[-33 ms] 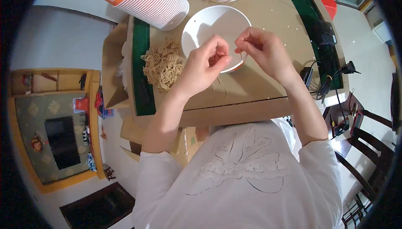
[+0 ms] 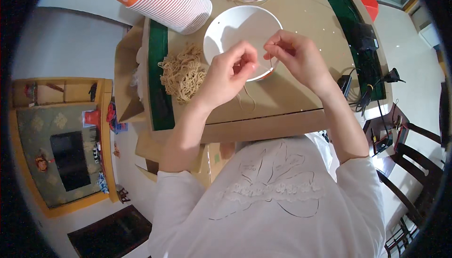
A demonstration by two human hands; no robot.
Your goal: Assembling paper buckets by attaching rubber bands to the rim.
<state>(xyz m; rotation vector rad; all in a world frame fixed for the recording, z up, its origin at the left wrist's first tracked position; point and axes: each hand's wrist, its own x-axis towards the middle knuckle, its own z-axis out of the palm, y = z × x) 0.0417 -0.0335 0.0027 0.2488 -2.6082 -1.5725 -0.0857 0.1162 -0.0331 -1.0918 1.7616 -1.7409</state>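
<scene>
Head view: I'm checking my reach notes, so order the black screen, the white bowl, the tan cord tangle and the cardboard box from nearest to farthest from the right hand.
From the right hand:
1. White bowl: immediately left.
2. Tan cord tangle: farther left.
3. Cardboard box: left of the tangle.
4. Black screen: far lower left.

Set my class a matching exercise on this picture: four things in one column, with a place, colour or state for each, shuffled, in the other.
Things:
1. Tall stack of paper tubs
2. Bowl
3. Heap of tan strands
4. Plug

Descriptions:
A. Loosely tangled
B. Black, at the right side of the table
C. Nested together, at the picture's upper left
D. White inside

Pairs: 1-C, 2-D, 3-A, 4-B
</scene>
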